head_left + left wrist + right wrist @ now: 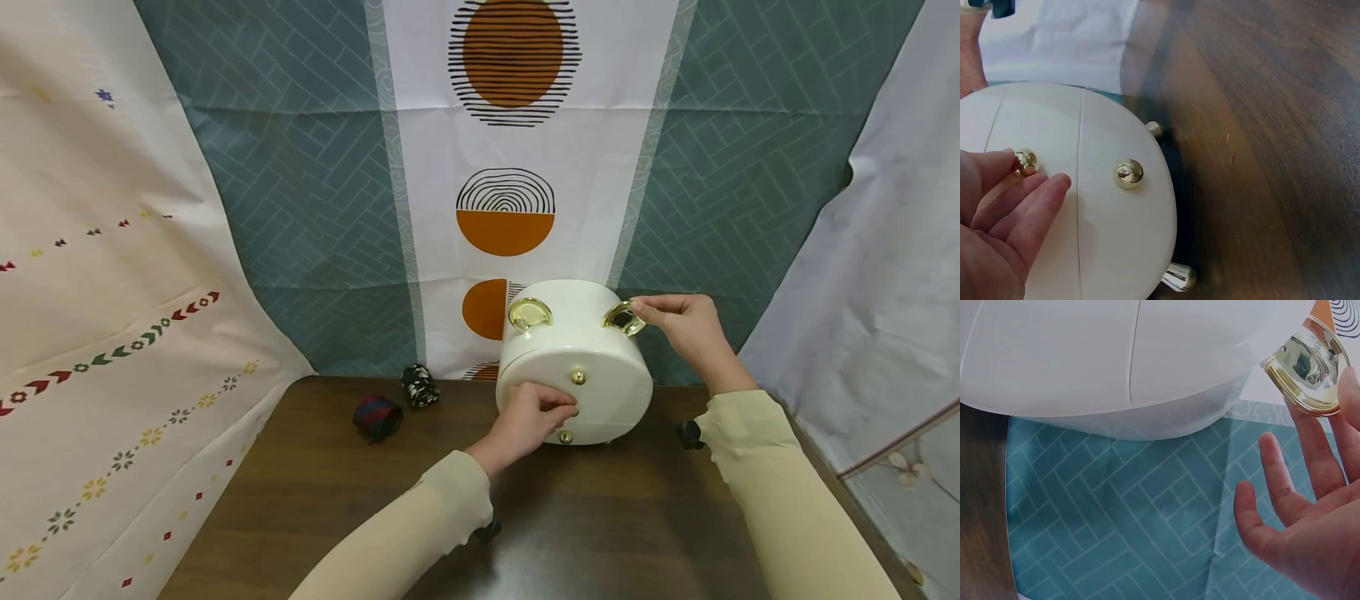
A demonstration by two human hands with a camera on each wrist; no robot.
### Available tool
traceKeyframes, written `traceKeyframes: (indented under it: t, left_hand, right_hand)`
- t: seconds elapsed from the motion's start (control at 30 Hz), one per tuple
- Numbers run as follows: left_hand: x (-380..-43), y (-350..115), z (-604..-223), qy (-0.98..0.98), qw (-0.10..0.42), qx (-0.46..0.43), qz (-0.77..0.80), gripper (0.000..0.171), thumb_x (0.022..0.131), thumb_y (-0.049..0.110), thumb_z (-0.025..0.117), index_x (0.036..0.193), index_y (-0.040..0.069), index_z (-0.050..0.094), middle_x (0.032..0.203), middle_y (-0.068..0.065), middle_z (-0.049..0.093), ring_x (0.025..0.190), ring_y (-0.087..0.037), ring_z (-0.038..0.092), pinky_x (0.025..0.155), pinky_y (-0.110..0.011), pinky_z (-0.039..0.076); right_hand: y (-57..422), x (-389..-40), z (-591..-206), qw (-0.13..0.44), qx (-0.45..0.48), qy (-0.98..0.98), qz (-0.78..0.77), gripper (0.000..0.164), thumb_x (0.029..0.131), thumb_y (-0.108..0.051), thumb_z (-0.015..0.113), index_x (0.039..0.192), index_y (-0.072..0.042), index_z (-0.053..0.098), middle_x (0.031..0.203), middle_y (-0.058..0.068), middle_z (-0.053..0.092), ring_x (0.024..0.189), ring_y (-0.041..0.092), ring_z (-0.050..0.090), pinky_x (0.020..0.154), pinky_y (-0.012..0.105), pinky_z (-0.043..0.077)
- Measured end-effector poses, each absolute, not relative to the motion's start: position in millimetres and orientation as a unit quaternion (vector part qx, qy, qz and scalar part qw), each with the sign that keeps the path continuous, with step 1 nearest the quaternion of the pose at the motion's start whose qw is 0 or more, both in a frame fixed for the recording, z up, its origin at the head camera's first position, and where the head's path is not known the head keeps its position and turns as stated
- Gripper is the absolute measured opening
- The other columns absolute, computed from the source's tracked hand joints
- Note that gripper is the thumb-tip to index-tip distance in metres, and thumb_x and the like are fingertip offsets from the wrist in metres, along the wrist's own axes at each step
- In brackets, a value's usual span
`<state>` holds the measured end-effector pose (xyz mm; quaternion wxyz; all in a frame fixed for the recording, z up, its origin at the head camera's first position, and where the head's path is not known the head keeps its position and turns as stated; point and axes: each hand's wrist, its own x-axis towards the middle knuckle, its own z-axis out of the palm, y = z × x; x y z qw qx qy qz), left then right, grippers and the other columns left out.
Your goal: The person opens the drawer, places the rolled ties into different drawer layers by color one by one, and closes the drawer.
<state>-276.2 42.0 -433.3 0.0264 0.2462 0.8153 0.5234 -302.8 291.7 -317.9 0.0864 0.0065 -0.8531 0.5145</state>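
Observation:
A white rounded drawer box (618, 387) with gold fittings stands on the brown table against the back cloth. Its front has three gold knobs in a column and seams between the drawers. My left hand (528, 417) pinches the middle knob (1027, 160) between thumb and fingers. On the box's upper right, a gold ear-shaped disc (1310, 365) is gripped at its outer edge by my right hand (686, 329), its other fingers spread below. A matching gold disc (530, 313) sits on the upper left, untouched. The drawers look closed.
Left of the box lie a rolled navy and red striped tie (377, 418) and a rolled black patterned tie (419, 386). Small metal feet (1179, 277) hold the box up. Hanging cloths (300, 208) border the wooden table (300, 500) at the back and both sides.

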Motion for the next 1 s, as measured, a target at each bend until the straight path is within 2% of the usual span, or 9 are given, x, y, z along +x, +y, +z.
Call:
traceKeyframes:
  t: [0.43,0.73,0.83,1.0]
  left_hand:
    - [-277.2,43.3,-435.4,0.794,0.047,0.234,0.559,0.012,0.085,0.019,0.069,0.094,0.012,0.075,0.084,-0.005,0.072,0.064,-0.007,0.061,0.058,-0.02,0.053]
    - [-276.1,46.3,-440.5,0.776,0.047,0.227,0.586,0.012,0.084,0.018,0.07,0.093,0.012,0.075,0.089,-0.003,0.072,0.073,-0.016,0.068,0.059,-0.02,0.054]
    - [-275.5,46.0,-441.3,0.775,0.046,0.222,0.59,0.013,0.084,0.017,0.07,0.094,0.011,0.075,0.091,-0.004,0.072,0.076,-0.02,0.069,0.061,-0.024,0.055]
    - [-268.8,44.9,-432.1,0.767,0.051,0.215,0.602,0.015,0.084,0.009,0.068,0.096,0.002,0.073,0.095,-0.015,0.071,0.081,-0.032,0.069,0.067,-0.04,0.057]
  right_hand:
    - [292.7,-303.8,-319.7,0.094,0.009,-0.853,0.514,0.062,0.075,-0.057,0.068,0.115,-0.009,0.067,0.093,-0.024,0.065,0.126,0.024,0.047,0.106,0.054,0.032]
    - [294.3,-302.6,-320.8,0.09,0.006,-0.853,0.515,0.06,0.076,-0.056,0.067,0.115,-0.01,0.067,0.092,-0.026,0.065,0.127,0.024,0.047,0.106,0.054,0.032]
    - [293.5,-303.0,-320.8,0.092,0.008,-0.853,0.513,0.06,0.076,-0.056,0.068,0.115,-0.01,0.067,0.093,-0.024,0.066,0.126,0.023,0.047,0.106,0.054,0.032]
    - [292.5,-303.4,-319.8,0.093,0.008,-0.855,0.511,0.06,0.076,-0.056,0.068,0.114,-0.01,0.068,0.098,-0.02,0.067,0.127,0.023,0.047,0.106,0.054,0.033]
